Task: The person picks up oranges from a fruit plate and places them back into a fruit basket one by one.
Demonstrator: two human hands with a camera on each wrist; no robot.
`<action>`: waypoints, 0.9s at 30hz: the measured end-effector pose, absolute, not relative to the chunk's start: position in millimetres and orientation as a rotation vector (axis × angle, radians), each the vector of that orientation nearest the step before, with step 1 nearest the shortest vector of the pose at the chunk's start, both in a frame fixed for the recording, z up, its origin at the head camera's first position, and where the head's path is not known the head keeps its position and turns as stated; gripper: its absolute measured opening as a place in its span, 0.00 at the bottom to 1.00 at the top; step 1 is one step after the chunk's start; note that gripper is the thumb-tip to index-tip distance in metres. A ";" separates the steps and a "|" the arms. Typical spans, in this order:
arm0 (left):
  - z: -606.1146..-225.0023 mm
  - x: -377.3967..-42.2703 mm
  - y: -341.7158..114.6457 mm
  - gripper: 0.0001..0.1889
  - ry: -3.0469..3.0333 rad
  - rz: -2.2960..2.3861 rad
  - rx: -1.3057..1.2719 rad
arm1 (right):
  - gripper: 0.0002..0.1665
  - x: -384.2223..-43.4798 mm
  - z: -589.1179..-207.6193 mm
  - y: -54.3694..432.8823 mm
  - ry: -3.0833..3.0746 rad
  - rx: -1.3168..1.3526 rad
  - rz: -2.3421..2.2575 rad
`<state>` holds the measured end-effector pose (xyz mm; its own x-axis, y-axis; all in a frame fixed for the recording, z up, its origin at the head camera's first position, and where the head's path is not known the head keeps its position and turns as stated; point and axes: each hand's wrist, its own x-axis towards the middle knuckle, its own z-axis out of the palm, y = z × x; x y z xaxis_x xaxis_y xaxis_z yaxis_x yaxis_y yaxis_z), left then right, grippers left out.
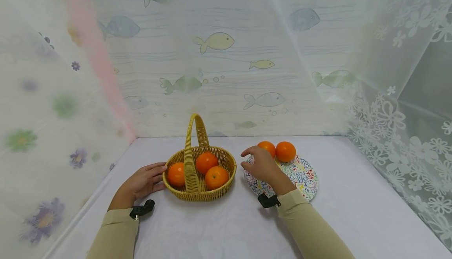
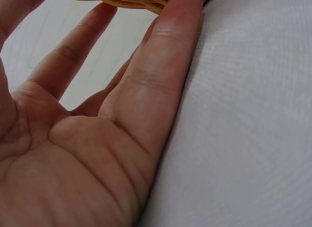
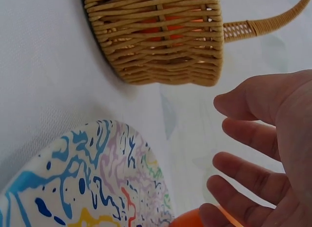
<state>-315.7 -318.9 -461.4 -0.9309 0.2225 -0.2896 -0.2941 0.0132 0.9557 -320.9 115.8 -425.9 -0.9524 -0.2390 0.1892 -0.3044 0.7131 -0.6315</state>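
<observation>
A yellow wicker basket [image 1: 199, 194] with a tall handle stands left of centre, with three oranges [image 1: 217, 177] inside. My left hand [image 1: 146, 181] touches the basket's left side with its fingertips, the fingers extended. In the left wrist view, fingers [image 2: 168, 56] reach the woven rim edge at the top. My right hand [image 1: 263, 167] hovers over the left part of a colourful patterned plate [image 1: 303, 174], holding nothing, fingers apart and loosely bent. Two oranges [image 1: 285, 151] lie at the plate's far edge, one partly hidden behind that hand.
A white cloth [image 1: 212, 231] covers the table. Behind it hangs a pale curtain [image 1: 226, 74] with printed fish, and flowered sheets [image 1: 416, 153] flank both sides. A strip of bare cloth separates the basket from the plate.
</observation>
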 end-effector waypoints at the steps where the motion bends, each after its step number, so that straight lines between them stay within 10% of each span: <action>1: -461.4 -315.7 -318.8 0.35 1.938 1.979 -0.073 | 0.17 -320.9 -425.6 116.3 -2.819 0.444 1.064; 12: -460.2 -316.4 -317.6 0.34 1.926 1.981 -0.044 | 0.20 -328.0 -424.0 132.1 -2.680 0.245 1.005; 27: -459.6 -314.7 -317.5 0.37 1.925 1.970 -0.044 | 0.50 -335.5 -432.0 149.5 -2.801 -0.006 1.080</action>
